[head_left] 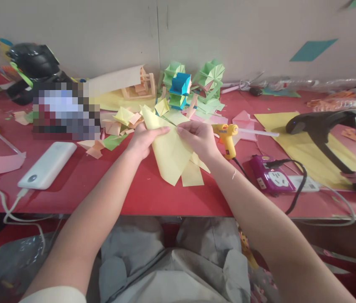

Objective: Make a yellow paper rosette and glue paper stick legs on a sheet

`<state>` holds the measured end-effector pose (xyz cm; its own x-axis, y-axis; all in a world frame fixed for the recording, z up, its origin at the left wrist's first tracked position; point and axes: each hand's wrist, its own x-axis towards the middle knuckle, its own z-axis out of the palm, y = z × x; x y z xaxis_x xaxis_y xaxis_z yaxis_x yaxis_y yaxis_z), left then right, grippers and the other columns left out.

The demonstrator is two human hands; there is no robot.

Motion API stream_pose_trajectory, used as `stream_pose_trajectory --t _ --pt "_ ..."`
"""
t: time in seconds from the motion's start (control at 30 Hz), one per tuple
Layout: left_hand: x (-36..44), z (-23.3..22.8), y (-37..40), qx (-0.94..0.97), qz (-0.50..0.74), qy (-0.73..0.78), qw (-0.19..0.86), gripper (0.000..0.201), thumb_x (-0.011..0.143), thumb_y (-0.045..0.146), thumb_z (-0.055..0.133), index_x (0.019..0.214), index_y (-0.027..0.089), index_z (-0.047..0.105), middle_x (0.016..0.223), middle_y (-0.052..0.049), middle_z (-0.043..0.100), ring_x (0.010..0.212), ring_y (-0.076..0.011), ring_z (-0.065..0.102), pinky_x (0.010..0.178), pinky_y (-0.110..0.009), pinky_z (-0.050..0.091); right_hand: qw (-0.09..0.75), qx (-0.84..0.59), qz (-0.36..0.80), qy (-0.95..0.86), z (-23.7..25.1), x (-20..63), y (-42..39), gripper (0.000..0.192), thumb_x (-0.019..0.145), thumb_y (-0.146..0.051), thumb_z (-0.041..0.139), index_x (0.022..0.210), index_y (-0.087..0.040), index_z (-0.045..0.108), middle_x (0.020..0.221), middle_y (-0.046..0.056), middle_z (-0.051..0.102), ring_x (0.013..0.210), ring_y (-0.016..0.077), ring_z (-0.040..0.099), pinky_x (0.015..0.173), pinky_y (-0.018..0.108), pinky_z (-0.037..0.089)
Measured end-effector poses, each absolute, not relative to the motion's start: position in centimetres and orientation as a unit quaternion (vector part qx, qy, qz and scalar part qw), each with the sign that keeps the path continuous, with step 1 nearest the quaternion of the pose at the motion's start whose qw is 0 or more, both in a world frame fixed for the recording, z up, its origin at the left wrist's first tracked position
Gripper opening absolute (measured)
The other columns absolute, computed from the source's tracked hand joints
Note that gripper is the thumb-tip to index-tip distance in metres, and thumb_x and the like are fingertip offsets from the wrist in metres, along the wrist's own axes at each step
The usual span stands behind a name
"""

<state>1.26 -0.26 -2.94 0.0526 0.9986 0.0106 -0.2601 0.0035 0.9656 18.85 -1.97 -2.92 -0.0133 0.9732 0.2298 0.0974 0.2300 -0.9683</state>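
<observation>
At the centre of the frame, a person's left hand and right hand both gripped a pale yellow paper sheet, the fingers of each closed on its upper edge, the sheet folded into a pointed shape and hanging down over the red tabletop. A second yellow strip lay just under it. Just right of the right hand stood a yellow glue gun, its glue stick pointing right, its cord running to a purple power strip at middle right. A black stand rested on a large yellow sheet at the right edge. Behind the hands, at upper centre, stood green and blue folded paper models, with yellow, pink and orange paper scraps scattered to their left. A white power bank lay at middle left with its cable trailing off the tabletop's front edge, and a black helmet sat at upper left
</observation>
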Motion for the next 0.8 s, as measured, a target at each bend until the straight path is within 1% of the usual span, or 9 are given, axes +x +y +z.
stream_pose_trajectory --t 0.13,0.27,0.33,0.53,0.8 --pt "1.38 -2.61 -0.48 0.44 0.565 0.431 0.549 0.045 0.052 0.023 0.092 0.09 0.015 0.068 0.097 -0.01 0.075 0.091 -0.0293 0.072 0.087 -0.046 0.059 0.531 -0.457 0.426 -0.573 -2.84 18.93 -1.99 0.028 0.073 -0.04 0.077 0.087 -0.017 0.076 0.078 0.005 0.073 0.068 0.0164 0.064 0.059 0.029 0.049" --pt "1.25 -2.46 -0.54 0.442 0.574 0.432 0.537 0.046 0.052 0.024 0.092 0.09 0.014 0.068 0.094 -0.01 0.075 0.088 -0.0298 0.073 0.084 -0.046 0.06 0.522 -0.449 0.431 -0.583 -2.76 19.15 -2.01 0.032 0.072 -0.042 0.079 0.093 -0.018 0.078 0.087 0.007 0.077 0.081 0.0205 0.069 0.069 0.032 0.055" --pt "1.17 -2.58 -0.48 0.444 0.579 0.429 0.533 0.046 0.053 0.025 0.092 0.091 0.015 0.067 0.094 -0.01 0.075 0.089 -0.0297 0.073 0.083 -0.046 0.06 0.52 -0.448 0.426 -0.589 -2.79 19.22 -2.02 0.032 0.072 -0.042 0.079 0.095 -0.019 0.079 0.089 0.006 0.077 0.084 0.0213 0.07 0.073 0.034 0.056" --pt "1.14 -2.83 -0.36 0.45 0.572 0.441 0.526 0.047 0.053 0.029 0.092 0.092 0.017 0.067 0.098 -0.009 0.075 0.093 -0.0293 0.072 0.087 -0.045 0.059 0.518 -0.457 0.412 -0.594 -2.83 19.18 -2.09 0.032 0.074 -0.043 0.078 0.095 -0.018 0.079 0.089 0.006 0.078 0.084 0.0225 0.071 0.074 0.035 0.056" --pt "1.15 -2.84 -0.42 0.452 0.573 0.439 0.524 0.046 0.054 0.029 0.092 0.091 0.017 0.067 0.098 -0.009 0.075 0.093 -0.0296 0.072 0.086 -0.045 0.059 0.53 -0.453 0.403 -0.592 -2.7 18.97 -2.28 0.027 0.074 -0.04 0.078 0.092 -0.019 0.078 0.088 0.006 0.077 0.084 0.0215 0.071 0.076 0.035 0.057"
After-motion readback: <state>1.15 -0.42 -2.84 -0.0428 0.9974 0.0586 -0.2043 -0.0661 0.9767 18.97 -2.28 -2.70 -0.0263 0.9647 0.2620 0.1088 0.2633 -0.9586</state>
